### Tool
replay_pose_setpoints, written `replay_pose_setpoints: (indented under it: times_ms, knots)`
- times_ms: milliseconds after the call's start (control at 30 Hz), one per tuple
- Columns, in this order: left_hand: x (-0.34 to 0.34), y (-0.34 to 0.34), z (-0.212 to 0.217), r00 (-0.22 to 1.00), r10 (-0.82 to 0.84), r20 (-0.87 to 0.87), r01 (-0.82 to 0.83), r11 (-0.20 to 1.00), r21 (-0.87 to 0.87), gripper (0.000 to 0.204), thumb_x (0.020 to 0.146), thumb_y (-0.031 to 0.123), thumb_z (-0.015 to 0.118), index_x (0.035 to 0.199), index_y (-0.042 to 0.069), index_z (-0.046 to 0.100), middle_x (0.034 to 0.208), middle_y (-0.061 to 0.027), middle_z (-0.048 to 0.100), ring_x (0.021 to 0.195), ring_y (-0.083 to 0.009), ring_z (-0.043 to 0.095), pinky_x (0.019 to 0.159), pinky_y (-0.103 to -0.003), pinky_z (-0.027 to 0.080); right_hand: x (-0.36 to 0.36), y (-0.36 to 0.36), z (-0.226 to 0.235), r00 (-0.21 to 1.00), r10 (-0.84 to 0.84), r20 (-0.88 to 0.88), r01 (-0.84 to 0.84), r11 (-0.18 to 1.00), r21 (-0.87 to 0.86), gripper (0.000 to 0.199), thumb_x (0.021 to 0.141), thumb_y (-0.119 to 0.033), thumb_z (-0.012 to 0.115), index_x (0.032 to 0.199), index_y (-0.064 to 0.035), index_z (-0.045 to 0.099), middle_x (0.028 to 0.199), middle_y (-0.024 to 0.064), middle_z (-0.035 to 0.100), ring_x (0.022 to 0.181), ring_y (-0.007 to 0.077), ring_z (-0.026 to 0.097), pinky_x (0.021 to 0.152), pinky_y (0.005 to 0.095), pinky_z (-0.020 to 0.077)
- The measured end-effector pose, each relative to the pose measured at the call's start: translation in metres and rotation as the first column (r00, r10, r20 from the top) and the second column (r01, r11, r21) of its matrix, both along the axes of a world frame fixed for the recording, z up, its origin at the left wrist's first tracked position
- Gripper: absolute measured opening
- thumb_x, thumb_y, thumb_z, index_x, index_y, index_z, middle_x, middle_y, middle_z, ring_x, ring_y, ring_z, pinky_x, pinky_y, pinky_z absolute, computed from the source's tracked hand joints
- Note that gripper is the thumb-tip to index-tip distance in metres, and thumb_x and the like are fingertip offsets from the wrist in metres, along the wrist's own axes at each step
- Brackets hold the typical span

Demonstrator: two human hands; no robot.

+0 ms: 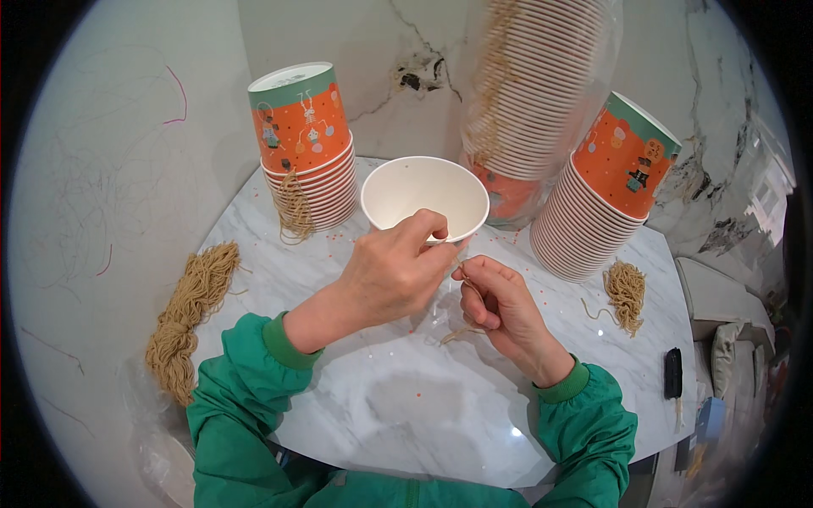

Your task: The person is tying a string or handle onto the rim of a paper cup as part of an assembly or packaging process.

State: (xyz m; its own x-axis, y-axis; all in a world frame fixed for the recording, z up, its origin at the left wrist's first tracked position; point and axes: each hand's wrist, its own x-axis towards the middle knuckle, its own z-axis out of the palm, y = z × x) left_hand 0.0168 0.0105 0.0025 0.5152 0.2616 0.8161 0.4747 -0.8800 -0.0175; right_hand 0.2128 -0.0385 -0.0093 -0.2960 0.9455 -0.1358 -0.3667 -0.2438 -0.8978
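A white-lined paper cup [405,193] is in front of me, its mouth tilted toward me. My left hand [385,269] is closed on its near rim, fingers curled over the edge and thumb side hidden. Just right of it, my right hand [510,315] pinches a thin tan string close to the cup's near side. A loose tail of this string [460,335] hangs below the right fingers onto the table. Where the string meets the cup is hidden behind the left fingers.
Upside-down stacks of orange-green paper cups stand at left [301,127] and right [584,216]. A tall bagged cup stack [542,93] rises behind. Tan yarn bundles lie left [190,322] and right [625,292]. A black-handled tool [673,372] lies by the marbled table's [373,423] right edge.
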Motion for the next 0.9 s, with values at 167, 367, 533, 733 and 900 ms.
replay_pose_setpoints:
  times_ms: [167, 367, 533, 733, 900]
  knots:
    - [0.004, -0.008, 0.003, 1.0, 0.012, -0.025, -0.013, 1.0, -0.015, 0.033, 0.07, -0.002, 0.07, 0.101, 0.007, 0.072, 0.102, -0.0041, 0.061, 0.07, -0.0151, 0.068, 0.052, -0.03, 0.052, 0.002, 0.002, -0.004, 1.0, -0.001, -0.005, 0.001, 1.0, 0.023, 0.029, 0.104, -0.029, 0.051, 0.104, -0.0039, 0.065, 0.058, 0.0023, 0.055, 0.044, 0.0064, 0.038, 0.045, 0.0225, 0.0301]
    - [0.009, -0.009, 0.003, 0.998, -0.004, -0.057, 0.008, 0.998, 0.056, 0.029, 0.071, -0.002, 0.068, 0.099, 0.004, 0.07, 0.099, -0.0058, 0.062, 0.079, -0.0192, 0.067, 0.06, -0.031, 0.054, 0.003, 0.001, -0.007, 0.999, -0.014, 0.03, 0.012, 0.998, 0.055, 0.037, 0.105, -0.031, 0.044, 0.11, -0.0011, 0.065, 0.071, 0.009, 0.066, 0.05, 0.0102, 0.053, 0.048, 0.0222, 0.0398]
    - [0.002, -0.001, -0.004, 0.994, -0.006, -0.108, 0.011, 0.999, 0.047, 0.018, 0.073, 0.003, 0.07, 0.091, 0.003, 0.067, 0.09, -0.0053, 0.063, 0.076, -0.0194, 0.066, 0.06, -0.03, 0.053, 0.005, -0.002, -0.006, 0.999, -0.006, 0.047, 0.004, 0.999, 0.034, 0.037, 0.103, -0.028, 0.044, 0.112, 0.0015, 0.063, 0.08, 0.0129, 0.069, 0.056, 0.0137, 0.061, 0.049, 0.0235, 0.0441]
    - [0.002, 0.0, -0.006, 0.994, 0.011, -0.109, -0.006, 0.999, 0.047, 0.012, 0.075, 0.004, 0.07, 0.087, 0.005, 0.067, 0.088, -0.0042, 0.064, 0.073, -0.0189, 0.066, 0.057, -0.031, 0.053, 0.009, -0.004, -0.007, 0.998, 0.039, 0.048, -0.039, 0.999, 0.012, 0.035, 0.101, -0.025, 0.047, 0.115, 0.0028, 0.062, 0.088, 0.0179, 0.071, 0.064, 0.0183, 0.069, 0.05, 0.026, 0.0508]
    - [0.002, -0.002, -0.007, 0.996, -0.04, -0.082, 0.037, 0.999, -0.031, 0.018, 0.075, 0.001, 0.069, 0.092, 0.006, 0.068, 0.089, -0.0026, 0.065, 0.069, -0.0192, 0.067, 0.052, -0.032, 0.052, 0.01, -0.002, -0.013, 0.997, 0.08, 0.009, -0.08, 0.997, -0.02, 0.026, 0.1, -0.02, 0.053, 0.111, 0.0018, 0.062, 0.088, 0.0179, 0.072, 0.064, 0.0175, 0.07, 0.049, 0.0243, 0.0512]
